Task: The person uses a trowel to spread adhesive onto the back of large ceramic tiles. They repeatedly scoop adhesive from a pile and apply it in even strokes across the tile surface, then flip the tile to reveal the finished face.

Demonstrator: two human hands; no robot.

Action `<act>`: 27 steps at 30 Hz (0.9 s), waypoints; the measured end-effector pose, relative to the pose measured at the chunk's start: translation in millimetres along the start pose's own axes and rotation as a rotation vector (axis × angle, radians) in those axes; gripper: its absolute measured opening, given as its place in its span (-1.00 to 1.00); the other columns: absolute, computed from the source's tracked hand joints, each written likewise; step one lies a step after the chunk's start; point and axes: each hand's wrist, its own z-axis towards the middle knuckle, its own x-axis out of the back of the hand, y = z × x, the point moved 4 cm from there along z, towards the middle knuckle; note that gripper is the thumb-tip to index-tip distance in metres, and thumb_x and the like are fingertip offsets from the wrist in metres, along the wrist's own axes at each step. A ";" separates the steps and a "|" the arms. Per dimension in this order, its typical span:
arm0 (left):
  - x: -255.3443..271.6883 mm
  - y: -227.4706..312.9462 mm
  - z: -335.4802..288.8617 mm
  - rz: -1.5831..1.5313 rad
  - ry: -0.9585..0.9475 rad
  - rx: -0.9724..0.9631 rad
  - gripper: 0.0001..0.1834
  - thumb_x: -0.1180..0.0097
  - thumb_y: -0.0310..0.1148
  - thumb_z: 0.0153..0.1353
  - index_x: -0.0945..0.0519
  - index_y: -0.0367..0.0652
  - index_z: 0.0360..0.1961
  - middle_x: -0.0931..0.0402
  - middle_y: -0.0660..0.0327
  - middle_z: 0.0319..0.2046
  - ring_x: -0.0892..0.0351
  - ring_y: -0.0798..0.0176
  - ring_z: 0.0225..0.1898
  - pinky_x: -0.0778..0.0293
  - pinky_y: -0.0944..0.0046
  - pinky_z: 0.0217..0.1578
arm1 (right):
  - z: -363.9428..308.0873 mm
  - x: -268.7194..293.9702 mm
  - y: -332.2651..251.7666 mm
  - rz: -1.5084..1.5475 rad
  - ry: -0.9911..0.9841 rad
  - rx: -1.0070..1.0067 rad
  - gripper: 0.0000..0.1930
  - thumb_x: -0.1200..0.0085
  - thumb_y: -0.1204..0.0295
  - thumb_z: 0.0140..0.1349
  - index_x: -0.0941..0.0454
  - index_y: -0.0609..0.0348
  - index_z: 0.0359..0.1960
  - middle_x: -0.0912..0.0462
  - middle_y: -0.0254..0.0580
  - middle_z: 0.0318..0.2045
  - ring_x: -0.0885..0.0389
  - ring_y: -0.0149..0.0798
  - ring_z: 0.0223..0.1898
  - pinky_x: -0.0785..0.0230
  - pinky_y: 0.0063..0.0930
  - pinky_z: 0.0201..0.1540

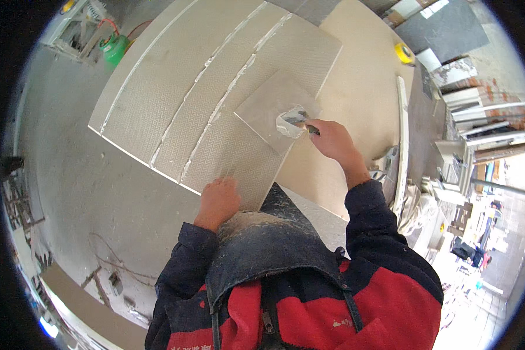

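My right hand (332, 140) is closed around the dark handle of a putty knife (313, 129). The knife's blade is in a patch of white paste (286, 127) on a grey square plate (262, 111). That plate lies turned at an angle on a large beige board with a fine woven-like texture (175, 76). Several white lines (206, 65) run across the board, and those nearer the middle look like rough, raised paste. On the board's near edge rests my left hand (219, 201), its fingers laid on the surface and holding nothing; they are slightly blurred.
A smooth tan board (367, 76) extends under the right side. On it are a yellow tape roll (404, 53) and a long white strip (402, 134). A green tank (114, 49) stands at far left. Slabs (449, 32) and offcuts lie at right. My dusty apron (274, 245) touches the near edge.
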 end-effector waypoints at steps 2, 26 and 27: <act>9.4 8.6 2.6 -0.014 0.003 0.095 -0.52 -0.17 -0.20 0.17 -0.56 -0.25 0.06 -0.62 -0.11 -0.05 -0.59 -0.18 0.06 -0.47 -0.14 0.09 | 11.6 -10.2 15.9 -0.067 -0.099 -0.021 -0.71 -0.03 0.35 0.19 -0.67 0.03 -0.08 -0.71 0.05 -0.20 -0.65 0.18 -0.10 -0.49 0.04 -0.07; 37.8 -58.3 16.3 0.002 0.443 0.393 -0.30 -0.24 -0.24 0.13 -0.41 -0.27 0.29 -0.29 -0.14 0.34 -0.20 -0.19 0.41 -0.12 -0.22 0.40 | 196.2 -47.8 -198.5 -0.110 -0.177 0.418 -0.64 -0.14 0.34 0.25 -0.64 -0.02 0.09 -0.73 0.05 -0.19 -0.69 0.14 -0.13 -0.53 -0.04 -0.07; 36.2 -61.4 17.5 0.004 0.448 0.392 -0.30 -0.24 -0.24 0.13 -0.41 -0.29 0.29 -0.29 -0.15 0.34 -0.21 -0.21 0.41 -0.12 -0.22 0.40 | 203.4 -56.7 -201.3 -0.122 -0.189 0.416 -0.64 -0.14 0.35 0.25 -0.64 -0.02 0.09 -0.73 0.05 -0.19 -0.69 0.14 -0.13 -0.53 -0.03 -0.07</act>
